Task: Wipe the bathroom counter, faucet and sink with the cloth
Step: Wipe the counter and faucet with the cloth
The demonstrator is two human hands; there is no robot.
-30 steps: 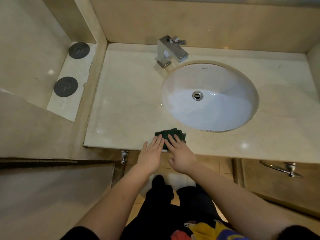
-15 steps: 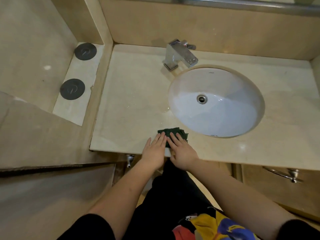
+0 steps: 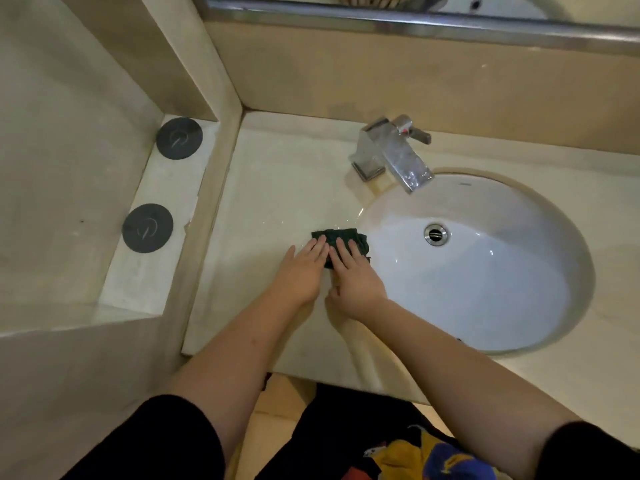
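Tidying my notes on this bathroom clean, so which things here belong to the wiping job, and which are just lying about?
Job: green cloth, counter, faucet, sink, left hand and right hand flat on the cloth.
Just there: two dark discs on the side ledge, metal rail above.

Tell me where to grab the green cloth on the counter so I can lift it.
Pinch the cloth at its rumpled right end, beside the sink rim, coming down from above with the right hand. It lies flat on the counter, so no edge can be got under; that bunched end probably gives the most to hold.
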